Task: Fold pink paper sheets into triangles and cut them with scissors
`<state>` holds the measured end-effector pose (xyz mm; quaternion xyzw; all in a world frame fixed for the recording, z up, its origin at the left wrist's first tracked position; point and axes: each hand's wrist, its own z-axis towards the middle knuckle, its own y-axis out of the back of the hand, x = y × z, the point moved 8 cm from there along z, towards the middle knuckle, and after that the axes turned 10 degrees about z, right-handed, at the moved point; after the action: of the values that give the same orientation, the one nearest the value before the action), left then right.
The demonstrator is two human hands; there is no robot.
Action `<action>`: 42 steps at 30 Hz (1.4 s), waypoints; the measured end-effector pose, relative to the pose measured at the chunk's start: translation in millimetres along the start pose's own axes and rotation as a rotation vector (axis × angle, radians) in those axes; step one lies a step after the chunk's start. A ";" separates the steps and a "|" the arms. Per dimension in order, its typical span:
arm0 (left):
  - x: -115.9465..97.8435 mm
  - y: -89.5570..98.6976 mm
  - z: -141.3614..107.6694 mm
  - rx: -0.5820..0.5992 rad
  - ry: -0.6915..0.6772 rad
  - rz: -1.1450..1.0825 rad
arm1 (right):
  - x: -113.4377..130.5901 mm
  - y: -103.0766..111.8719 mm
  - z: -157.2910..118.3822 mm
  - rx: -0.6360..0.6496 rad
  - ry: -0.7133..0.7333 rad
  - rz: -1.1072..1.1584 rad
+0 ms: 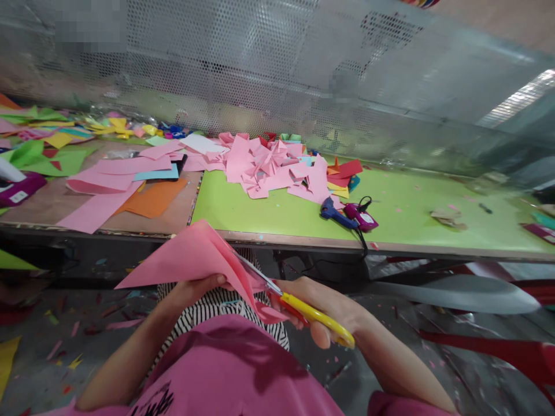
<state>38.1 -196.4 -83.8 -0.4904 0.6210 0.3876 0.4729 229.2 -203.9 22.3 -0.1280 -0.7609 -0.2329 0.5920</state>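
A magenta T-shirt (243,370) lies nearest, beyond it the left hand (199,290) pinching folded pink paper (182,254) above a striped garment (195,315), the right hand's (333,306) fingers curled around yellow-handled scissors (318,318) meeting the paper.

Up on the person's head, the one camera peers down close over the left hand (200,290) and right hand (323,303), forward across the table (416,202) to, seemingly, perforated sheeting (260,63).

A perforated metal panel (260,58) stands at 12 o'clock. On the green tabletop (411,202), a blue glue gun (337,214) lies at 3 o'clock beside a purple labelled device (365,219); red paper (349,169) sits at 2, an orange sheet (158,198) at 9, yellow paper shapes (118,128) at 10.
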 end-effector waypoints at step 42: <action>-2.3 -31.2 -8.7 0.012 0.049 0.016 | -8.4 -4.5 25.5 -0.009 0.072 -0.027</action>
<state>66.9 -210.9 -79.9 -0.4922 0.6386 0.3755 0.4571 207.9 -194.1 8.5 -0.1118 -0.7398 -0.2486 0.6151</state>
